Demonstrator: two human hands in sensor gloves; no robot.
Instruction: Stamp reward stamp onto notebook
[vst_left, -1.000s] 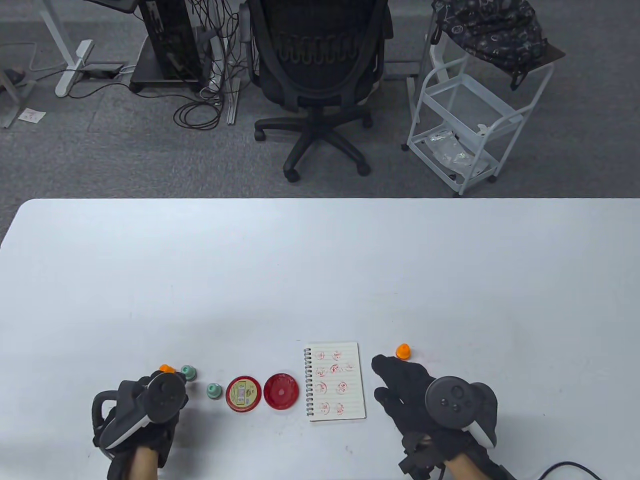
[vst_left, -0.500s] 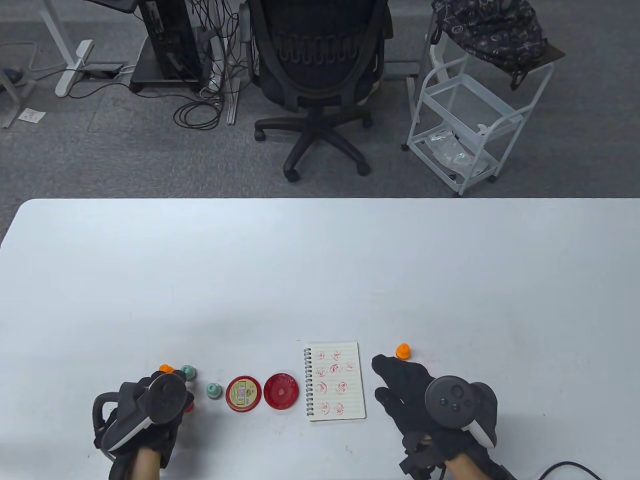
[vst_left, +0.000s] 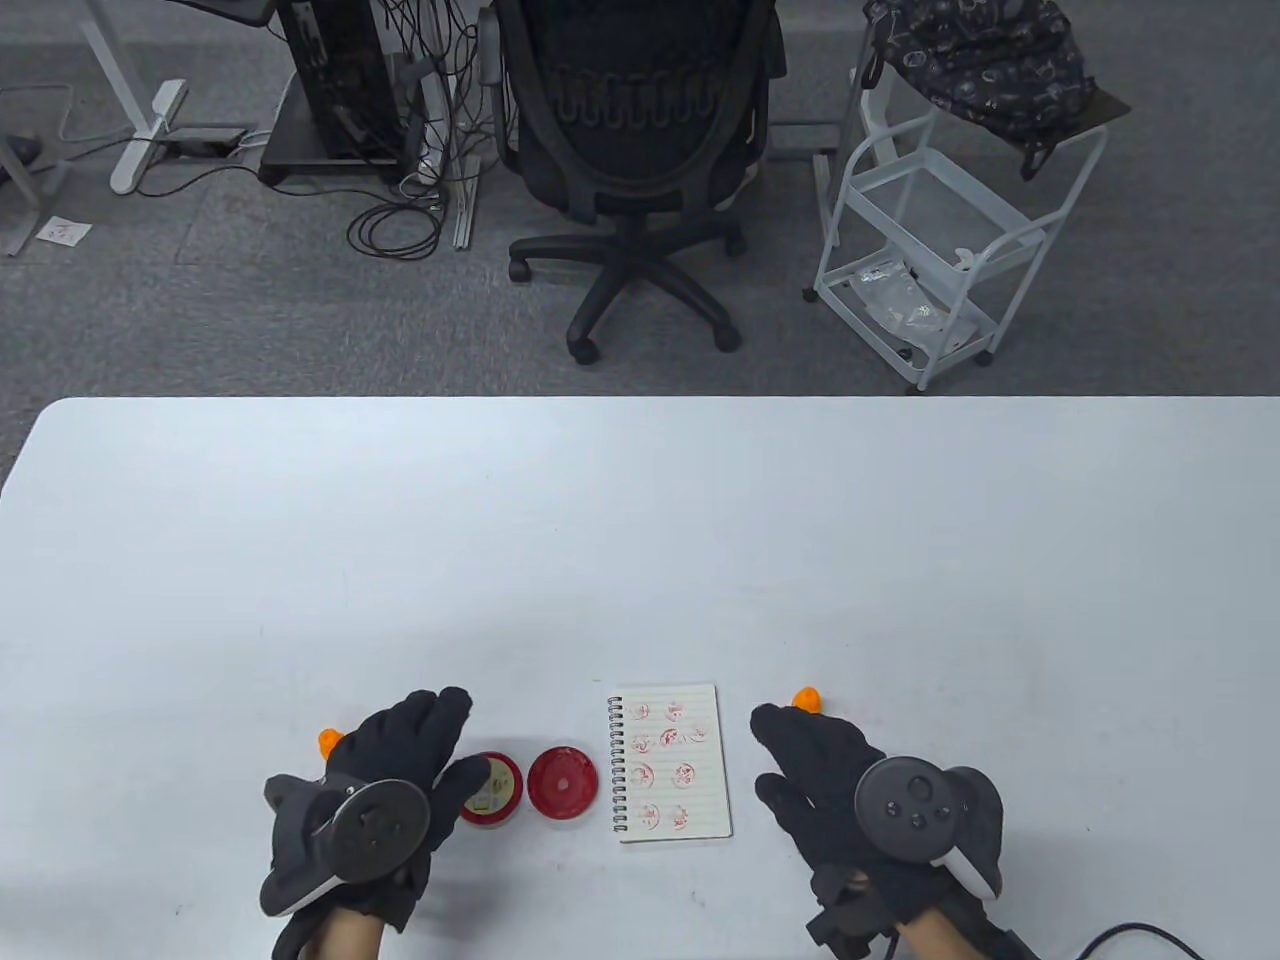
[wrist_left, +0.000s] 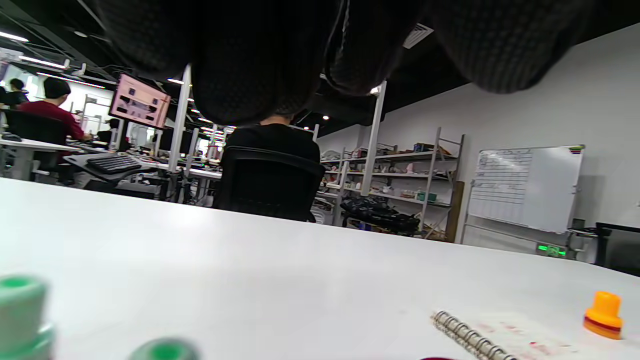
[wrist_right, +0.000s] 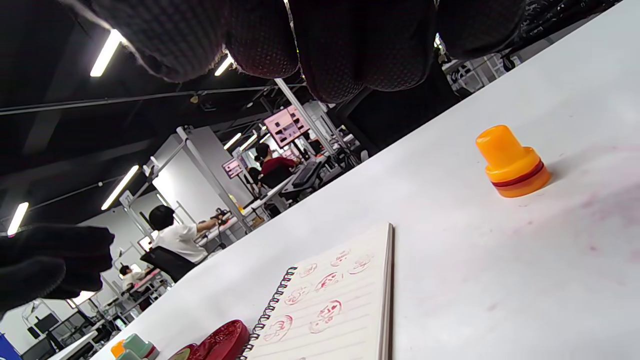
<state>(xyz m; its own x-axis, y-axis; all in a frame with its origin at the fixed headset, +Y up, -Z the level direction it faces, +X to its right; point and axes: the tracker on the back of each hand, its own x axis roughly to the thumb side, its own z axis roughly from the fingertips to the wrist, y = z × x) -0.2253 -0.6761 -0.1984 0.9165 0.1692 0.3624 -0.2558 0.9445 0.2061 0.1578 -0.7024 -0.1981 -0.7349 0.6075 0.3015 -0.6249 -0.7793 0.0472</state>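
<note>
Left hand (vst_left: 395, 775) covers the green stamps from above; both stamps (wrist_left: 20, 315) appear blurred, cut off at the picture's bottom edge.

Count: two orange plastic stamps (vst_left: 806, 699) (vst_left: 328, 741), two green stamps (wrist_left: 20, 315) (wrist_left: 165, 350), two red round ink-pad halves (vst_left: 562, 784) (vst_left: 492, 789), one white spiral notebook (vst_left: 670, 762).

A black office chair (vst_left: 628, 150) is positioned on the grey carpet beyond the far edge of the white tabletop (vst_left: 640, 540). To its right, a white wheeled cart (vst_left: 940, 250) is noted, with a dark patterned bag (vst_left: 985, 60) resting on top. A computer tower (vst_left: 325, 85) and tangled cables (vst_left: 410, 200) are observed at left.
</note>
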